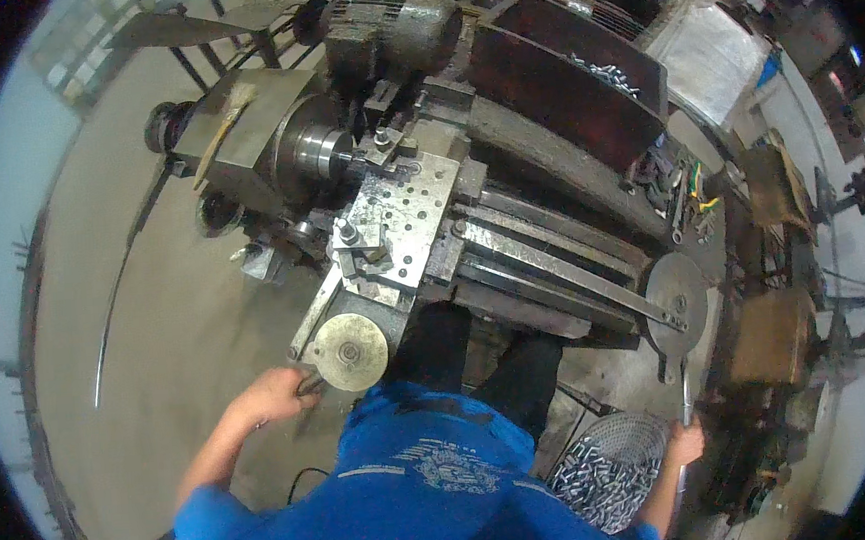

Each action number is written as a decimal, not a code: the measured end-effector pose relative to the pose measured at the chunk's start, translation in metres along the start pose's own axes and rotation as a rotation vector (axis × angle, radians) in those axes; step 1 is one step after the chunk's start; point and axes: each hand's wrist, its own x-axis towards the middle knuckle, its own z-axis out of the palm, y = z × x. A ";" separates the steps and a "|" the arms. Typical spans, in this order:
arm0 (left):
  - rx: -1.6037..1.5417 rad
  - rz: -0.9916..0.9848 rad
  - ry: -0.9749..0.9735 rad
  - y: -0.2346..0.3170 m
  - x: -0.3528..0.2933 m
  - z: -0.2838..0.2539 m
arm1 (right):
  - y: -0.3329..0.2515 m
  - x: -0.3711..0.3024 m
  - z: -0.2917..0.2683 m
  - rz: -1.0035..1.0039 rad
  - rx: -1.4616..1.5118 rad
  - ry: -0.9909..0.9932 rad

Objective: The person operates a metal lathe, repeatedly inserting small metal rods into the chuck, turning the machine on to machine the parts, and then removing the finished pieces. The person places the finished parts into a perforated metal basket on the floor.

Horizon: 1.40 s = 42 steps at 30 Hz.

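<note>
At the lower left, my left hand (274,393) is closed around the crank handle of a round, yellowish metal handwheel (351,352) on a small lathe. Far to the right, my right hand (684,441) grips a long metal lever (686,389) that runs down from a grey round disc (677,298) at the end of the machine bed. Between the hands and farther off is a drilled cross-slide plate (406,212) carrying two clamped tool holders. A shiny chuck (321,153) faces the tools; any workpiece in it is too small to make out.
A dark rectangular bin (539,67) behind the lathe holds small metal pins. Low beside my right arm, a round basket (629,431) contains many similar pieces. A brush (222,134) lies on the headstock, near the motor (391,32). Wrenches (684,214) rest at the right.
</note>
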 end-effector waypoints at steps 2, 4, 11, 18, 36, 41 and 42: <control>0.033 0.001 -0.093 0.008 -0.005 -0.016 | 0.018 0.061 0.005 0.042 -0.028 -0.154; -0.232 0.076 -0.099 -0.007 -0.009 -0.022 | 0.017 0.118 0.008 0.014 -0.232 -0.105; -0.619 -0.078 0.258 -0.113 0.030 -0.053 | -0.024 0.196 0.021 0.190 -0.298 -0.068; 0.197 -0.304 0.579 -0.218 0.133 -0.070 | -0.032 0.098 -0.020 0.141 0.109 0.025; -0.231 -0.460 1.036 -0.252 0.237 -0.039 | -0.181 -0.025 -0.157 -0.218 0.501 -0.057; 0.184 -0.330 0.639 -0.261 0.192 -0.080 | -0.269 0.033 -0.209 -0.470 0.707 -0.033; 0.135 -0.351 0.644 -0.263 0.193 -0.079 | -0.308 0.035 -0.239 -0.513 0.674 -0.072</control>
